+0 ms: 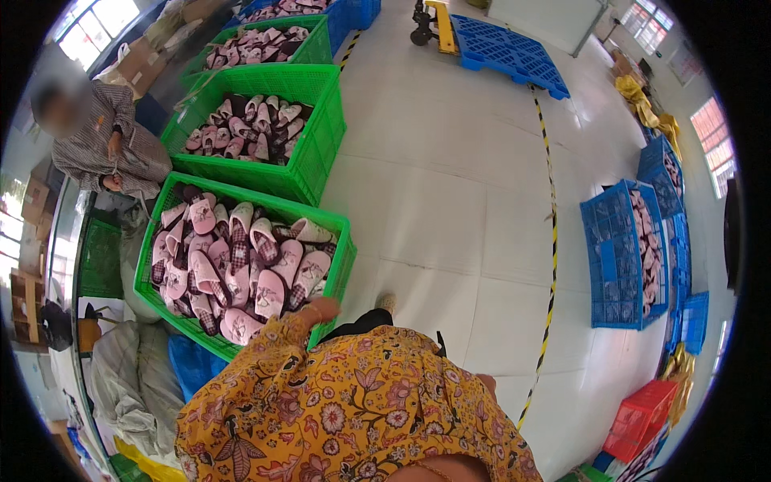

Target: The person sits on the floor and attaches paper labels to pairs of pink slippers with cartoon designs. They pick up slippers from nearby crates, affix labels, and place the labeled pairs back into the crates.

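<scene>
My left hand [323,308] is at the near right corner of a green plastic crate [343,249], its fingers curled at the rim. Pink slippers [271,291] with dark checked linings fill this crate in a loose heap. Of my right hand [487,382], only a small patch of skin shows beside my yellow flowered sleeve; its fingers are hidden. One of my feet [387,303] is on the floor just right of the crate.
More green crates [321,136] of slippers line up beyond, with a co-worker [108,136] standing left of them. A blue pallet [510,52] lies at the far end by a yellow pallet jack [443,28]. Blue crates [614,257] and a red crate [638,422] stand right of striped floor tape [552,281].
</scene>
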Demonstrator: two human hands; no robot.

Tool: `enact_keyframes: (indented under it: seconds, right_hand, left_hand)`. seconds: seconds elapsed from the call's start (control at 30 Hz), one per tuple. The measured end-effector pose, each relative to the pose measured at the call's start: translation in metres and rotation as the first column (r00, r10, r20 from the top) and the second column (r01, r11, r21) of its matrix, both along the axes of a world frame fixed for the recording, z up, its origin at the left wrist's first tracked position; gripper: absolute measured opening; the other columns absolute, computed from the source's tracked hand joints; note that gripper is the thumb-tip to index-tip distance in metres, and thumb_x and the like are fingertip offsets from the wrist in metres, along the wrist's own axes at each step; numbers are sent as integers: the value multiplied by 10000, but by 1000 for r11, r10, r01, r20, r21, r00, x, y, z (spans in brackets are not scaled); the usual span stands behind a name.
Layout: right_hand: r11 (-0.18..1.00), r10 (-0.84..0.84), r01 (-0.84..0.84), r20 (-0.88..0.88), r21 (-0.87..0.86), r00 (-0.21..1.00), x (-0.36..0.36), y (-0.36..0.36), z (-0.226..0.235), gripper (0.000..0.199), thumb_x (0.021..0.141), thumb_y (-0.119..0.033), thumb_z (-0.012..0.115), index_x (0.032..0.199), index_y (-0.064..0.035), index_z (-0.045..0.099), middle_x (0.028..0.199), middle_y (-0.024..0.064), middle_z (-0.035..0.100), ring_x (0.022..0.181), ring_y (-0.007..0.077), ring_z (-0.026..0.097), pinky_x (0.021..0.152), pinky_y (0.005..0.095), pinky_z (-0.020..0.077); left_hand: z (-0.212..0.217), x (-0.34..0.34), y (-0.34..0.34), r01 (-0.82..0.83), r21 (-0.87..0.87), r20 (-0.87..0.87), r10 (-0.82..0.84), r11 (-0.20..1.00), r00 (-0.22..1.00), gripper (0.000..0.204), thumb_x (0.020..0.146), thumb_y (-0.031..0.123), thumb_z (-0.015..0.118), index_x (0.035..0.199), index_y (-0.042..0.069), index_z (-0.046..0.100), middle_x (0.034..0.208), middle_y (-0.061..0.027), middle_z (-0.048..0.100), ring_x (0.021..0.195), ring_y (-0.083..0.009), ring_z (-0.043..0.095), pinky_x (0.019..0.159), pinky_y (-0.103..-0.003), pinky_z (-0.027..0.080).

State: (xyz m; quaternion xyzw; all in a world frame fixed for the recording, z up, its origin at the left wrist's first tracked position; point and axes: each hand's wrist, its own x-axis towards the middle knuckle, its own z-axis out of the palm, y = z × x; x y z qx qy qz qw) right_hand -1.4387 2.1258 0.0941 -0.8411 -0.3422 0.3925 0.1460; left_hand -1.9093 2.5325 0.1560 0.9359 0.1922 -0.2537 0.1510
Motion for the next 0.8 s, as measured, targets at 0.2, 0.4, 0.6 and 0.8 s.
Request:
enact_keyframes:
  seconds: [0.2, 0.4, 0.6, 0.8]
  right_hand:
    - [856, 509, -511, 298, -77, 808, 92, 44, -65, 203, 801, -244, 541, 668, -93, 571, 651, 86, 594, 625, 296, 615, 531, 425, 474]
    - [790, 569, -608, 277, 76, 774, 200, 210, -48, 211, 758, -287, 568, 664, -101, 599, 678, 95, 603, 687, 321, 610, 583, 454, 469]
    - [645, 764, -668, 292, -371, 575, 284, 513, 37, 199, 736, -254, 596, 619, -98, 635, 730, 94, 642, 698, 310, 626, 575, 454, 486]
    - [983, 11, 28, -210, 181, 978, 283, 828, 89, 149, 850, -160, 554, 952, -60, 597, 786, 56, 605, 655, 147, 602, 495, 279, 471]
  left_hand:
    - [60, 99, 153, -639, -339, 273, 723, 690, 635, 266, 876, 216, 462, 875, -9, 603, 826, -207, 633, 855, -347, 622, 720, -440, 513]
    - [61, 134, 228, -420, 8, 114, 417, 907, 902, 225, 843, 146, 492, 898, 2, 656, 934, -192, 656, 872, -360, 629, 759, -430, 521]
    - [27, 107, 236, -494, -65, -151, 481, 867, 864, 152, 820, 122, 545, 844, 45, 673, 959, -142, 660, 906, -332, 624, 765, -430, 525]
    - [92, 182, 360, -817, -347, 9, 873, 460, 488, 156, 860, 189, 602, 937, 66, 659, 956, -67, 658, 852, -277, 622, 753, -380, 512]
